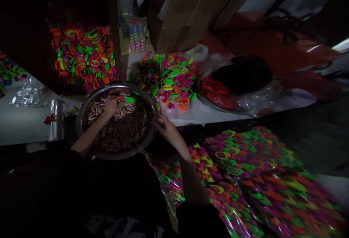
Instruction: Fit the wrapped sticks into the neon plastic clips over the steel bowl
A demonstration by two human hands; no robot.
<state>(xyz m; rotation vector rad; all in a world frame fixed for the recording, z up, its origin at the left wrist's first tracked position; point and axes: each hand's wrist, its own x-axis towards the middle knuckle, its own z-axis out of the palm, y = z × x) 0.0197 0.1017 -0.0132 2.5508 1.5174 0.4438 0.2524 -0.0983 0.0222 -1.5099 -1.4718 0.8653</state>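
From where I stand, the step in hand looks like fingering small pieces over one wide, round, shiny metal basin (79,121); the next move seems to call for a light fingertip grip. The left hand (110,106) is inside the rim, its fingers bent at one small orange piece (119,100); whether they grasp it or only touch it, I cannot tell. Just beside it, above the wrapped sticks, is one bright green plastic piece (131,100). The right hand (168,130) is at the basin's right rim with curled fingers; I can't make out whether they pinch anything.

Counting: two hands, one basin, and too many small, striped, wrapped sticks (95,111) in it to number. Behind stand one large brown cardboard box (188,16) and one heap of neon plastic pieces (174,74). Clear-bagged rows of neon pieces (251,150) lie at the right, overlapping past counting.
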